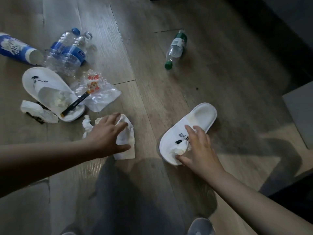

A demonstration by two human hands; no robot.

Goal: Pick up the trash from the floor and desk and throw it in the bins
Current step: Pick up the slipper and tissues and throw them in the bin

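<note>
The wood-plank floor (220, 73) in front of me carries a white slipper (42, 82) among litter: two blue-labelled bottles (67, 48), a blue-and-white tube (15, 48), a printed wrapper (100, 95) and crumpled tissues (126, 141). Well apart lie a second slipper (201, 116) and a green-capped bottle (176, 48).

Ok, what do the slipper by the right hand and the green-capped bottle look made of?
Slipper: white, matte, probably soft nonwoven or terry cloth, judging by its soft bound rim. Green-capped bottle: clear glossy plastic; the floor shows through its wall.
</note>
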